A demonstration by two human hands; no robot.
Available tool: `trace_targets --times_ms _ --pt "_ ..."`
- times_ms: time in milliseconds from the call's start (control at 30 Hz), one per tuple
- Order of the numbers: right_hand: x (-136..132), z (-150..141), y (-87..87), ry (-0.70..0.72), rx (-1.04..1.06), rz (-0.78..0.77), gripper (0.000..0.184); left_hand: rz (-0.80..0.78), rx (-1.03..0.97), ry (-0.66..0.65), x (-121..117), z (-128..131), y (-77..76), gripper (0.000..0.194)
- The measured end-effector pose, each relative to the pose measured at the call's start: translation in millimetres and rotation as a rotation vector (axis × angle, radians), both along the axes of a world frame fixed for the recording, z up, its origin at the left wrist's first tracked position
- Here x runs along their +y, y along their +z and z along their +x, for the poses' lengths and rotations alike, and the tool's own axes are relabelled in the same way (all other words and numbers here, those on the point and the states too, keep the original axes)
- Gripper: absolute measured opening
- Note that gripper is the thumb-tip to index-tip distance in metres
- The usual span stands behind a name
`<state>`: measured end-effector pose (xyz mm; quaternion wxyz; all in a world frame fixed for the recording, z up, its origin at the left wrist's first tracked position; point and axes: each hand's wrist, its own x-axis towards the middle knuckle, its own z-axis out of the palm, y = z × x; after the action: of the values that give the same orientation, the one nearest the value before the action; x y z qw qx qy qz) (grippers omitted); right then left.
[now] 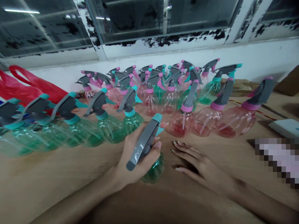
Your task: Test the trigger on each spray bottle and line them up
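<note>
My left hand [136,158] is wrapped around the neck of a green spray bottle [154,170] with a grey trigger head and teal nozzle. The bottle stands on the wooden table, and the fingers hide its collar. To the right, my right hand [198,161] lies flat near the tabletop, fingers stretched out and apart, holding nothing. A row of green spray bottles [112,127] with teal collars runs to the left. Just beyond my right hand stand three pink spray bottles [179,124] with pink collars.
More pink and green spray bottles [149,102] crowd the back of the table [70,174]. A red plastic bag [35,84] sits at the left. On the right are a white box-like object [286,128], a cardboard box [288,81] and a blurred-out patch. Windows line the wall behind.
</note>
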<state>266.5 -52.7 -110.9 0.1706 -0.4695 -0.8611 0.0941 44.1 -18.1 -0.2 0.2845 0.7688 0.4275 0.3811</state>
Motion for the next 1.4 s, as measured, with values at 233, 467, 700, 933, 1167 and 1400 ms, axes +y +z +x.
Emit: trace_targets --times_ms 233,467,700,933,1167,1400 --pt "-1.2 -1.8 1.5 -0.003 0.053 -0.009 0.049 0.023 0.007 -0.048 -1.8 -1.6 -0.8 0.038" --pt "-1.8 -1.9 0.8 -0.005 0.1 0.008 0.049 0.018 0.027 -0.04 -2.5 -0.6 0.0 0.037" --pt "-1.6 -2.0 0.8 -0.004 0.094 -0.006 0.049 0.025 0.04 -0.033 -1.3 0.3 1.0 0.035" --pt "-1.3 -1.9 1.4 0.007 0.118 0.005 0.049 0.043 0.017 -0.049 -2.0 0.2 1.5 0.028" --pt "-1.1 -1.5 -0.2 0.006 0.105 0.003 0.049 0.018 0.023 -0.043 -2.3 0.0 3.3 0.029" --pt "-1.2 -1.2 1.1 0.001 0.104 0.004 0.05 -0.001 0.024 -0.018 -1.9 1.6 2.8 0.022"
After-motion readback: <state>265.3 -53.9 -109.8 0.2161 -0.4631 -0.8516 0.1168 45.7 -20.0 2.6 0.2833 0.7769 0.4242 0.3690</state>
